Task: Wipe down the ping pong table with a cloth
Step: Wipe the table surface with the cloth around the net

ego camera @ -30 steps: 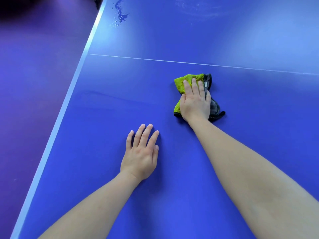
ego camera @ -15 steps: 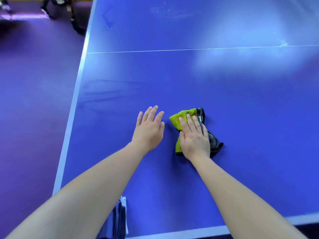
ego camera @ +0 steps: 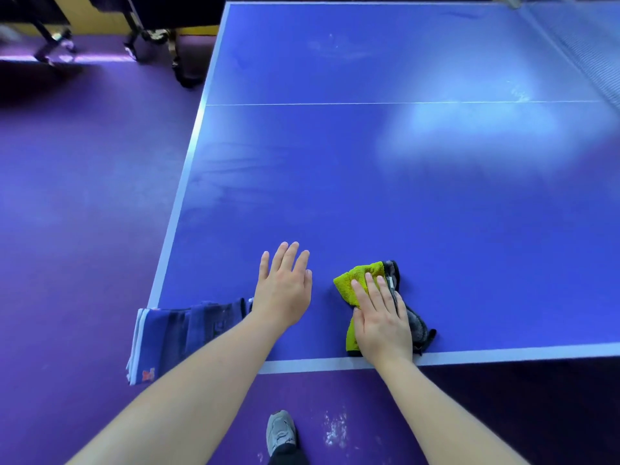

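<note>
A: Where's the cloth [ego camera: 357,280]?
B: Six o'clock, at the bench [ego camera: 436,213] edge, pressed under the flat right hand [ego camera: 382,318]; the left hand [ego camera: 285,292] lies open.
A: Risk?
B: A pull toward six could drag it off.

Both arms are stretched forward, left forearm [ego camera: 188,391] and right forearm [ego camera: 446,407] bare. Left hand [ego camera: 283,290] is palm down, fingers straight and a bit spread, holding nothing. Right hand [ego camera: 380,317] is flat too, fingers straight and together, pressing on the cloth [ego camera: 349,283].
</note>
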Demonstrator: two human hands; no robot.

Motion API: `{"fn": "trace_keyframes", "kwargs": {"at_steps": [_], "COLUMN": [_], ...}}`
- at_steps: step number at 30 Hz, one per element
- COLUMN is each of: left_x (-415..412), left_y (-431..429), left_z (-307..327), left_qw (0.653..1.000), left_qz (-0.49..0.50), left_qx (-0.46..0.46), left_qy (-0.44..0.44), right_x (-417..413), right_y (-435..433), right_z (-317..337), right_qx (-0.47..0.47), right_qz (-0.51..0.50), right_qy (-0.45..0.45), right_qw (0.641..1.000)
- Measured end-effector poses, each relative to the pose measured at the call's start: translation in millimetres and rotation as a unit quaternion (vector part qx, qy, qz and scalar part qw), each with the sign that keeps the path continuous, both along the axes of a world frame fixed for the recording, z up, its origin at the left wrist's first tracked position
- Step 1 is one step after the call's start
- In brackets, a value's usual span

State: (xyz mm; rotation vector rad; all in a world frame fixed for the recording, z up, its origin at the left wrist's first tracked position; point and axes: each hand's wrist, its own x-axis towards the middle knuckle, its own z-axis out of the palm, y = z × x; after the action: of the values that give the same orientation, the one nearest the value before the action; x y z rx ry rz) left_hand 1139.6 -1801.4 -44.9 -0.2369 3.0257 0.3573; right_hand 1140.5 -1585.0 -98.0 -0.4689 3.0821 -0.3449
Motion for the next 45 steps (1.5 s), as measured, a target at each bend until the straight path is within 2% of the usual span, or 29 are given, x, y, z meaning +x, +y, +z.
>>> {"fn": "trace_keyframes", "kwargs": {"at_steps": [6, 9, 15, 28, 38, 45], "left_x": [45.6, 59.0, 65.9, -74.5, -209.9, -228.4], "left_y": [-2.3, -8.0, -28.3, -110.0, -172.7, -173.0], "left_z": [17.4, 22.9, 22.0, -12.7, -46.9, -55.5], "left_qw": [0.999, 0.999, 0.999, 0.998, 0.999, 0.998], "left_qz": [0.020, 0.037, 0.035, 0.054, 0.032, 0.036], "left_qx": [-0.020, -0.022, -0.038, 0.002, -0.020, -0.044], "left_qy": [0.020, 0.011, 0.013, -0.014, 0.021, 0.010], "right_x": [38.6, 60.0, 41.3, -128.7, -288.6, -368.1], "right_y": [-6.0, -31.8, -56.4, -132.6, -181.9, -197.9], "right_z": [2.6, 4.0, 5.1, 3.2, 2.5, 1.8], "right_qx": [-0.008, -0.015, -0.004, -0.004, -0.001, 0.004], "right_qz": [-0.027, 0.000, 0.014, -0.005, -0.044, -0.042], "right_qy": [-0.016, -0.021, -0.045, -0.030, -0.029, -0.032], "right_qw": [0.999, 1.000, 0.999, 1.000, 0.999, 0.999]}}
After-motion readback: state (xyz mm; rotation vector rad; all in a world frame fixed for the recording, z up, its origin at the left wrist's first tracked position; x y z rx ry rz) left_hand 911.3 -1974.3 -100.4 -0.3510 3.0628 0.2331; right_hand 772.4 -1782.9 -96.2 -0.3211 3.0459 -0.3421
